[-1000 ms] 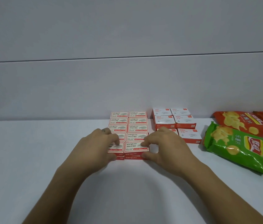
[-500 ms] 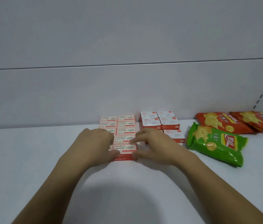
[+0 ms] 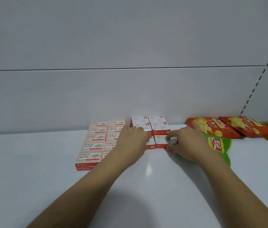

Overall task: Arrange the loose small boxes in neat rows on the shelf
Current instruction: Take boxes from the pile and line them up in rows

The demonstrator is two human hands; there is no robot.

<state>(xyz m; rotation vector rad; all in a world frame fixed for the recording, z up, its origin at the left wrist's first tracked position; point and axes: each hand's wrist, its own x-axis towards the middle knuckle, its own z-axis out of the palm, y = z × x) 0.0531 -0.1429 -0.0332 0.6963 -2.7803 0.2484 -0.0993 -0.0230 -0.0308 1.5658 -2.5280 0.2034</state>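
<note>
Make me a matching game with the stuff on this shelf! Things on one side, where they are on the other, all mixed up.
Things:
1 staple boxes
2 green chip bag
3 red chip bags
4 right hand

Places:
A farthest right, by the back wall
B touching the front white box
C farthest left
D partly hidden by the right forearm

Pairs: 1-C, 2-D, 3-A, 4-B
</note>
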